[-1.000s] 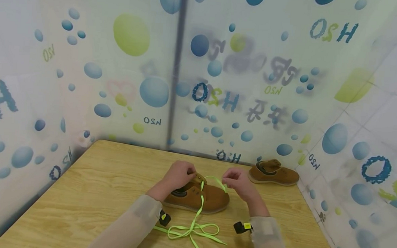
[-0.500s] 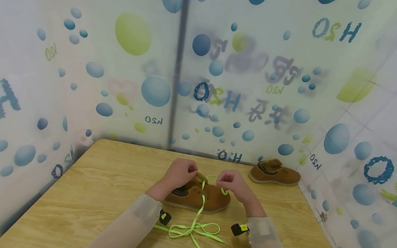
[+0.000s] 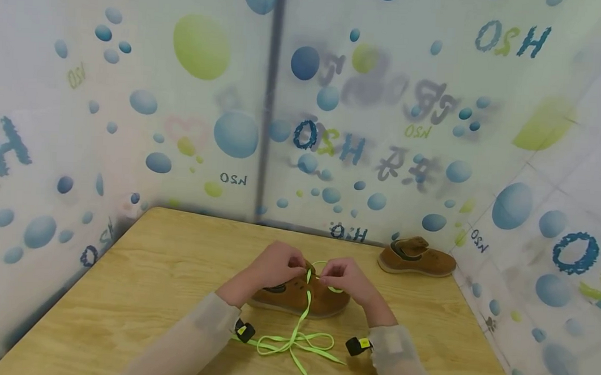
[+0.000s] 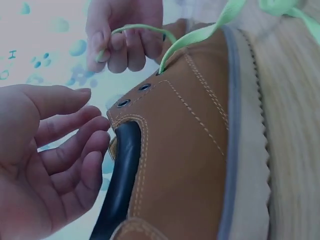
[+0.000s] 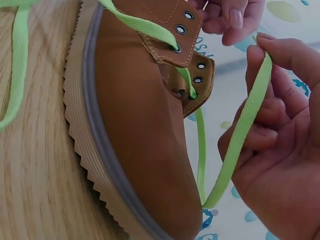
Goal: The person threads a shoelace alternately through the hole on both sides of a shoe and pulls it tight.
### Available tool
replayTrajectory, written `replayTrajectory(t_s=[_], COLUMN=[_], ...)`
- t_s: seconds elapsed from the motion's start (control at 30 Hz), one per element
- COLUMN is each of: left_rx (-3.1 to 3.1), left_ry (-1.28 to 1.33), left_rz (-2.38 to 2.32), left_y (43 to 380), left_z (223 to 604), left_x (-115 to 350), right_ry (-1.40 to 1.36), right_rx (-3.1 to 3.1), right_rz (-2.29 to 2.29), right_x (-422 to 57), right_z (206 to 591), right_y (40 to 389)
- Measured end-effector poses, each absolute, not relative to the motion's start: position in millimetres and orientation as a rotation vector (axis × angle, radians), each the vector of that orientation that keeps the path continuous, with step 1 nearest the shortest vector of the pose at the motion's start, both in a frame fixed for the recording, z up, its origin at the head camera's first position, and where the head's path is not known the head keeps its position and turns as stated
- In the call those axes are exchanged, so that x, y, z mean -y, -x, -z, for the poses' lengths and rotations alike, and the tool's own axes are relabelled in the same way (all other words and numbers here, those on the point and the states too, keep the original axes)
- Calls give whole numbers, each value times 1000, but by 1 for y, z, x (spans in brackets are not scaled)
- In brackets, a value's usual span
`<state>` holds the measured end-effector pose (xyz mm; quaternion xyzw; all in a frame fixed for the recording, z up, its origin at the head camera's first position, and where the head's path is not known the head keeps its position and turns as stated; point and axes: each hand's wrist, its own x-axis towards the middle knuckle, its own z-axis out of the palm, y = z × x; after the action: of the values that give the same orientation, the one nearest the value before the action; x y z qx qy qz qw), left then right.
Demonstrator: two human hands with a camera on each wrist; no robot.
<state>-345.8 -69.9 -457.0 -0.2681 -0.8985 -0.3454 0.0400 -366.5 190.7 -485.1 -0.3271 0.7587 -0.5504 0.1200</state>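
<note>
A brown shoe (image 3: 284, 301) stands on the table with its toe to the right. A light green shoelace (image 3: 301, 318) runs through its front eyelets. My right hand (image 3: 349, 276) pinches one end of the shoelace (image 5: 245, 120) between thumb and index finger, close to the raised far eyelet flap (image 5: 200, 82). My left hand (image 3: 276, 264) is at the shoe's opening beside that flap. In the left wrist view the fingers of the left hand (image 4: 55, 160) are loosely bent, the thumb apart from them, with nothing seen between. Whether its fingertips touch the flap is unclear.
A second brown shoe (image 3: 416, 258) stands at the table's back right corner. Loose loops of the lace (image 3: 294, 343) lie on the wooden table (image 3: 137, 292) in front of the shoe. Printed curtain walls (image 3: 207, 109) close in behind and at both sides.
My right hand has moved left with the lace end, toward the eyelet flap and my left hand. My left hand, earlier gripping the flap, has shifted slightly right; its thumb now stands apart.
</note>
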Motion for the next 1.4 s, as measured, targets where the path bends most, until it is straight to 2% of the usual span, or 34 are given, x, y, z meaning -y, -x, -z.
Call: replayTrajectory(t_s=[0.6, 1.1, 1.4], left_rx=[2819, 2809, 2812], left_ry=[996, 984, 987], left_rz=[956, 952, 951], left_y=[334, 331, 330], left_z=[472, 473, 472], left_x=[82, 82, 83], right_ry=[874, 1042, 1010], right_rx=[-2313, -2215, -2193], right_rz=[1552, 1567, 1590], right_x=[-186, -184, -182], right_z=[487, 487, 487], right_y=[369, 366, 365])
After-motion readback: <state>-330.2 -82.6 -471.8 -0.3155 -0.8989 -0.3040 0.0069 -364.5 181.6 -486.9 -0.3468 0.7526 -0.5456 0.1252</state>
